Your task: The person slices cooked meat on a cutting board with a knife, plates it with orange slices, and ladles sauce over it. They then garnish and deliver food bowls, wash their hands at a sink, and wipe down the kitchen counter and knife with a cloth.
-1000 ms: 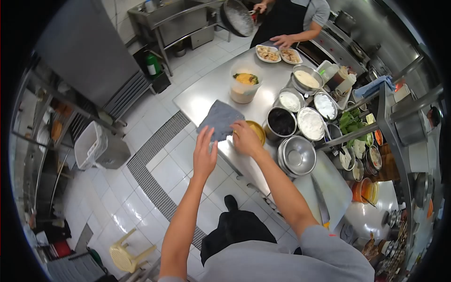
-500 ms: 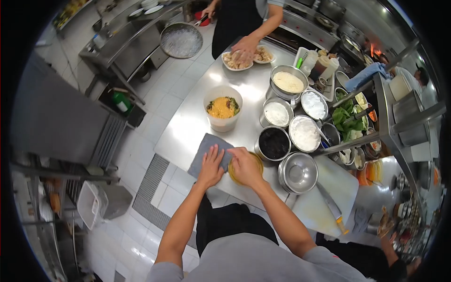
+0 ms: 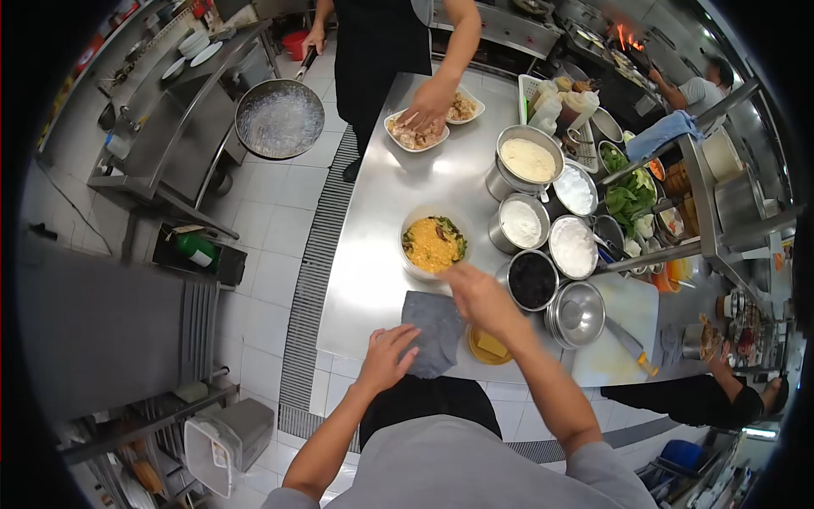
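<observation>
My left hand (image 3: 389, 358) lies at the left edge of a folded grey cloth (image 3: 434, 333), its fingers stretched out and touching it. My right hand (image 3: 482, 299) is above the counter between the cloth and a white plastic tub (image 3: 410, 264). Its fingers are curled together at the tub's near rim, slightly blurred, and whatever they pinch is hidden. Inside the tub are a crumbly yellow-orange food (image 3: 432, 244) and dark green leaves. Below my right wrist stands a round yellow container (image 3: 489, 346), partly covered by the forearm.
Metal containers of white powder (image 3: 521, 222) and something black (image 3: 532, 280) stand to the right, beside stacked steel bowls (image 3: 582, 314). A knife (image 3: 632, 346) lies on a cutting board (image 3: 619, 310). Across the counter, a co-worker's hand (image 3: 430, 102) is in a food dish; their other holds a pan (image 3: 280, 119).
My right hand has moved away from the yellow container, forward to the tub's near rim. My left hand has slid to the cloth's left edge. The view has shifted.
</observation>
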`<state>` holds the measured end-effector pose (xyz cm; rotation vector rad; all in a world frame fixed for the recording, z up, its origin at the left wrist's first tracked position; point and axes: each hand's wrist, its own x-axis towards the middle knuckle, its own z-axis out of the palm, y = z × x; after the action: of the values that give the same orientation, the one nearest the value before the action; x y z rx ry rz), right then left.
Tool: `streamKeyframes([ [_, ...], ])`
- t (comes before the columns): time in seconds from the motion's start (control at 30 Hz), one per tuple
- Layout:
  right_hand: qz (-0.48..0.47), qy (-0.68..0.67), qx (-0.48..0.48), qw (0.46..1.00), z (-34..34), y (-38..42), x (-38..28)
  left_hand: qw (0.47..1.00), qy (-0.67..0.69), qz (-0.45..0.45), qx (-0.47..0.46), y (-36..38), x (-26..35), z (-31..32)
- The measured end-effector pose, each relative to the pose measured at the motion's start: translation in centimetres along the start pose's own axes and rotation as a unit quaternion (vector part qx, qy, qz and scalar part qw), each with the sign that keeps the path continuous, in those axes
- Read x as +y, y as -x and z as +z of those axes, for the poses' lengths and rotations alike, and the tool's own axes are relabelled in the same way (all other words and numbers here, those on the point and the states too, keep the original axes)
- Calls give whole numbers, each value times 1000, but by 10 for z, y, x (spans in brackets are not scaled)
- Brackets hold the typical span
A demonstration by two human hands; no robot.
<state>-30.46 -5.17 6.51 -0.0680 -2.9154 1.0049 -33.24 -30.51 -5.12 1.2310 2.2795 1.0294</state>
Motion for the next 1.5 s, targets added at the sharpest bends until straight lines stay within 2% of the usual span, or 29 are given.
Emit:
streamKeyframes([
  [0.03,-27,11,36,999,-7,-22,2,998,56,-12,35,-2,-4,-9],
  [0.13,-64,50,39,996,6,-89,33,995,64,-16,75,-14,-17,-33],
  [0.2,-42,141,-79,986,14,-117,41,995,60,-20,78,-19,-34,-43],
  [0.3,-50,220,-93,970,40,-127,51,992,79,-47,92,-33,-39,-65],
  [0.4,-50,270,-107,956,41,-119,35,977,120,-119,133,-49,-53,-84],
  [0.5,-78,290,-82,950,49,-112,41,960,182,-138,161,-87,-77,-95],
  [0.6,-57,259,-27,964,56,-106,46,945,219,-178,165,-138,-76,-114],
  [0.7,-50,265,-12,963,59,-104,45,939,253,-170,161,-192,-97,-119],
  [0.73,-12,247,-81,965,57,-104,44,940,253,-168,156,-208,-103,-120],
  [0.83,13,221,-90,971,47,-101,34,913,325,-199,144,-262,-125,-122],
  [1.0,52,182,-39,981,47,-98,31,894,376,-179,164,-352,-175,-124],
  [1.07,97,132,-11,986,37,-97,22,896,361,-198,166,-378,-178,-131],
  [1.2,157,66,42,984,21,-92,6,888,343,-248,179,-397,-180,-131],
  [1.27,164,-17,132,977,18,-86,3,888,348,-257,155,-402,-185,-122],
  [1.4,217,-63,164,960,7,-80,-10,886,359,-276,101,-413,-175,-114],
  [1.47,294,-111,155,936,2,-78,-16,878,373,-288,86,-421,-174,-111],
  [1.5,296,-111,155,936,3,-77,-16,869,387,-299,74,-426,-173,-110],
])
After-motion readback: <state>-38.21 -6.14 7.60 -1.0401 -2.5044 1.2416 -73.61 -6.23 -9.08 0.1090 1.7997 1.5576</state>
